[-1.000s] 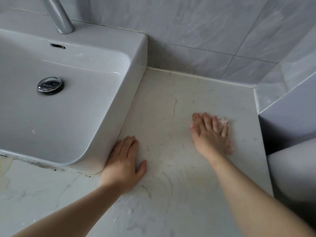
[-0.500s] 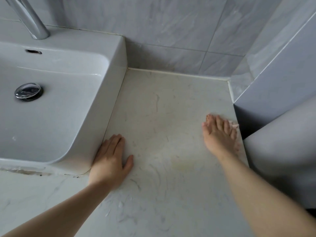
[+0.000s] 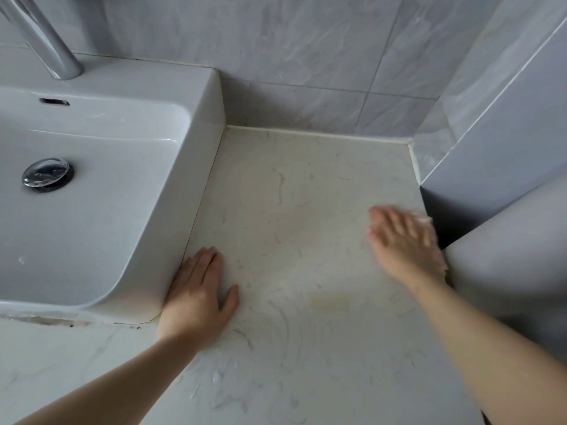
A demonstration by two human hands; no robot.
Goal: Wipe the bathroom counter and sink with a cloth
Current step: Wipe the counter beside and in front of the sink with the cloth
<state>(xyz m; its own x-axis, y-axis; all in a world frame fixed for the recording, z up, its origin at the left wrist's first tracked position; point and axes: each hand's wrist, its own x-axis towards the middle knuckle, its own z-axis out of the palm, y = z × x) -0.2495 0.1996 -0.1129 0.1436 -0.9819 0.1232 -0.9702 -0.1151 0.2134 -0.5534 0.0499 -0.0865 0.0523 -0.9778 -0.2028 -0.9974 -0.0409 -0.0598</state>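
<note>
The pale marble counter (image 3: 291, 210) runs from the white sink (image 3: 196, 124) on the left to a grey wall on the right. My left hand (image 3: 196, 296) lies flat on the counter, fingers straight, its edge against the sink's outer wall. Near the counter's right edge, my right hand (image 3: 405, 243) presses flat on a small whitish cloth (image 3: 425, 218); only a corner of the cloth shows beyond the fingertips. That hand is blurred by motion.
A chrome tap (image 3: 52, 47) stands at the sink's back rim and a chrome drain plug (image 3: 46, 173) sits in the basin. Grey tiled walls (image 3: 306, 50) close off the back and right. A rounded white fixture (image 3: 515, 271) abuts the counter's right edge.
My right hand has slid the cloth rightward across the counter to its right edge. The left hand has stayed put beside the sink. The camera view has shifted.
</note>
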